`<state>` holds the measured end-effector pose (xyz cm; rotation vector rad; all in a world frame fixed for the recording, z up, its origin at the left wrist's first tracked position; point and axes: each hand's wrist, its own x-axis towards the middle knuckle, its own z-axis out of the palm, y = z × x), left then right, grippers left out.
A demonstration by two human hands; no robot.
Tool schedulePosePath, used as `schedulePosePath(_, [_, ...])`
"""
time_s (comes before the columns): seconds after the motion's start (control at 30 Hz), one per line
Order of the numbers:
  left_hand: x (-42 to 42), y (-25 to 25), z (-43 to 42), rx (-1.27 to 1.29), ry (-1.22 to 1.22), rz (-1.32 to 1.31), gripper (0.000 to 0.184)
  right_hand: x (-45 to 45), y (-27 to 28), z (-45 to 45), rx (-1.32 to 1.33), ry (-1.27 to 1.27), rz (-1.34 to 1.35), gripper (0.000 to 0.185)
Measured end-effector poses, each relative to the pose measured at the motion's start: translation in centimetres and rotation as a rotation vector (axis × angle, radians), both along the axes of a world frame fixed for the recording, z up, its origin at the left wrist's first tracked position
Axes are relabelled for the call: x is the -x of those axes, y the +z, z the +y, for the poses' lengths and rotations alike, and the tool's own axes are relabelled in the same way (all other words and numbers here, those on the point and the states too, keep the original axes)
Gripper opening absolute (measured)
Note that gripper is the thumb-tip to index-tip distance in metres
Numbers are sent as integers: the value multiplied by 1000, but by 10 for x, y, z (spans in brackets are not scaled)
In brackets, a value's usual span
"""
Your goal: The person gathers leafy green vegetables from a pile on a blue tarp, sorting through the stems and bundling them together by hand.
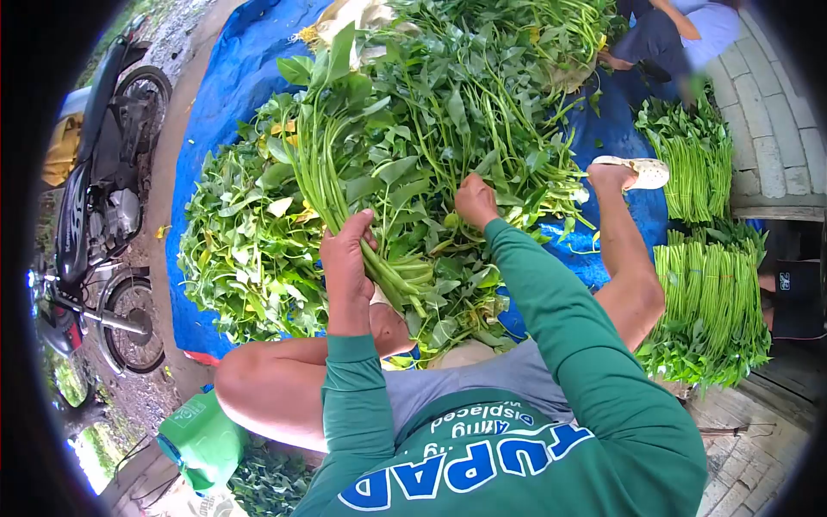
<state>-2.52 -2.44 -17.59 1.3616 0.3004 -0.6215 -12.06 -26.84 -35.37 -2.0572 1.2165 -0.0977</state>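
My left hand (347, 254) is wrapped round a bunch of leafy green stems (320, 177), with the leaves pointing up and away and the cut ends below the fist. To its right, my right hand (475, 203) is closed at the edge of a large heap of leafy greens (431, 112). Its fingers face away from me, so whether they grip a stem is hidden. More loose greens (250, 233) with some yellowed leaves lie to the left of the held bunch.
A blue tarp (202, 155) lies under the heap. Stacked bundles of greens (706, 293) stand at the right. A motorcycle (112, 198) is parked at the left, near a green bag (202, 435). Another person (689, 34) sits at the top right.
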Motion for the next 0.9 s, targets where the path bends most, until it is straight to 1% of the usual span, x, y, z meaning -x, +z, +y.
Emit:
schedulePosePath(0.07, [2,7,-1,0,-35,18,19,11,2,-3,16,140,20,22])
schedulePosePath(0.1, [3,16,1,-7,-68,28,25,15,6,-2,28,209,19,21])
schedulePosePath(0.13, [10,-13,8,-68,5,37,30,16,11,5,82,244,23,20])
schedulePosePath(0.17, [4,-42,5,-90,97,5,35,18,-81,-2,415,310,-89,20])
schedulePosePath(0.2, [6,-26,1,-90,-15,-65,45,5,-39,-2,232,249,-43,21])
schedulePosePath(0.23, [11,-5,-3,-65,-15,-52,41,4,-13,5,103,172,33,23])
schedulePosePath(0.27, [18,0,0,-32,-18,-39,37,3,-2,9,79,186,127,26])
schedulePosePath(0.33, [16,8,-6,16,-33,-32,33,-2,-6,13,173,171,-33,28])
schedulePosePath(0.43, [20,19,-6,22,-37,-31,31,-13,2,13,54,110,-1,32])
schedulePosePath(0.57, [25,16,-7,17,-46,-13,33,-12,5,6,-110,336,250,34])
schedulePosePath(0.63, [22,12,-5,-1,-58,-22,36,-16,-5,9,-12,167,-7,32])
schedulePosePath(0.67, [20,6,-5,-39,-20,-69,29,-11,-15,13,29,77,-118,31])
schedulePosePath(0.7, [20,3,-8,-88,10,-97,22,-11,9,12,112,144,-230,30])
schedulePosePath(0.73, [21,-5,-2,-69,-10,-111,20,-3,25,7,17,117,-248,33])
schedulePosePath(0.77, [17,-10,-2,-45,-31,-116,18,2,33,-6,-17,118,-297,40])
schedulePosePath(0.8, [17,2,-2,-56,-83,-95,16,11,67,-17,-56,118,-333,43])
schedulePosePath(0.83, [17,7,-4,-55,-72,-70,16,21,88,-20,-274,73,-621,43])
schedulePosePath(0.9, [18,-2,-7,-34,-52,-50,15,50,145,-39,-664,89,-519,54])
